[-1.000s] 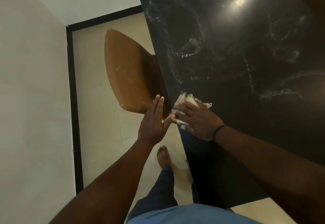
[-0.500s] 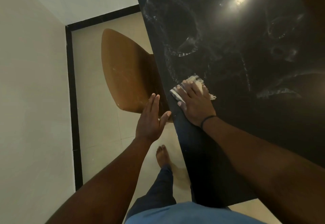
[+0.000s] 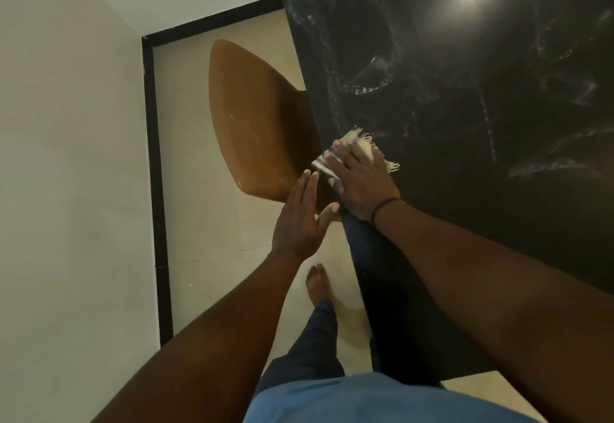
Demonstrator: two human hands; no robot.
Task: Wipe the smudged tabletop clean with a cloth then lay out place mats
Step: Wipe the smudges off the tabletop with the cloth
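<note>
Both hands flat: my right hand (image 3: 360, 183) presses the soft, light cloth (image 3: 362, 147) on the tabletop (image 3: 465, 123) edge, best palmed centrally, left hand (image 3: 304, 220) empty.

Right hand (image 3: 360, 186), flat on the cloth (image 3: 362, 148), has travelled with it along the near left edge of the tabletop (image 3: 465, 123), away from the body since a second ago and slightly up-edge from half a second ago. Left hand (image 3: 302, 220), fingers straight, has stayed just off that edge, its thumb now nearly touching the right hand's heel.
</note>
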